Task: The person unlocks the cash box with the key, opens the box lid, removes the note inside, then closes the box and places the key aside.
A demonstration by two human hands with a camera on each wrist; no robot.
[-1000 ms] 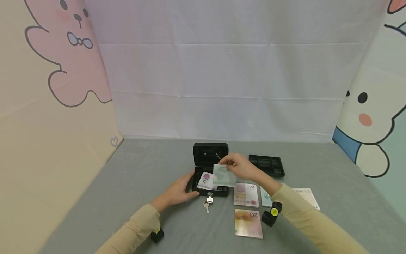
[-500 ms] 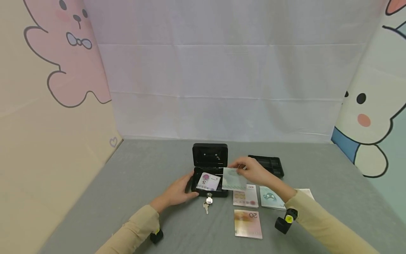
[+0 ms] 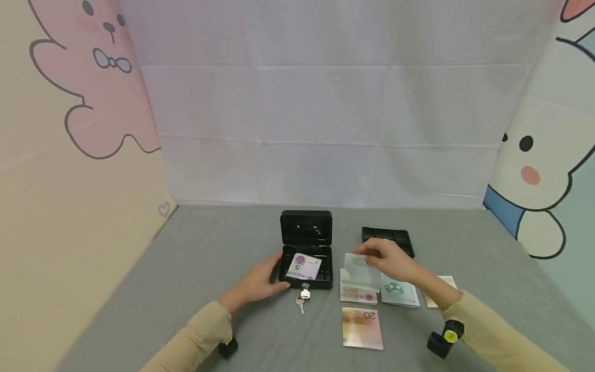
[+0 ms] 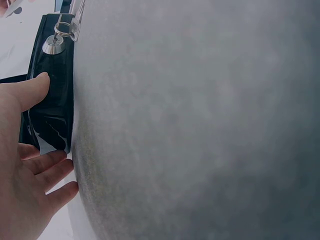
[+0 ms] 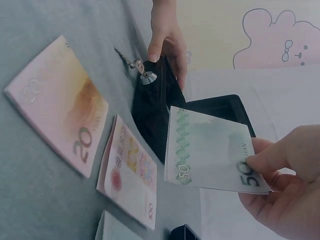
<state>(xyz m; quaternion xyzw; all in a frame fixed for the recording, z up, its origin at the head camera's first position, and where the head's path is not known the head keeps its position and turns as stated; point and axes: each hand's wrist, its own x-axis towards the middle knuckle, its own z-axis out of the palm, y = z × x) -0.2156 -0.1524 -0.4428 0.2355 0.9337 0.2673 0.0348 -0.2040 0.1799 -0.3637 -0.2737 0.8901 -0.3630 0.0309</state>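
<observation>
Right of lower centre in the head view, the right hand [image 3: 390, 260] pinches green 50-yuan banknotes [image 3: 362, 271] by one edge, thumb on top; they cover the upper part of the 100 stack [image 3: 358, 296]. Near the bottom centre, the left hand [image 3: 257, 279] is spread wide at the left end of the open black cash box [image 3: 321, 284], thumb against its front. A purple 5 banknote [image 3: 304, 266] lies askew inside the box, and keys [image 3: 301, 305] hang at its lock. Below the 100 stack is the 20 stack [image 3: 362, 328]; to its right lie teal banknotes [image 3: 400, 293]. The black compartment tray [image 3: 395, 237] sits behind the right hand on the grey counter [image 3: 232, 227].
</observation>
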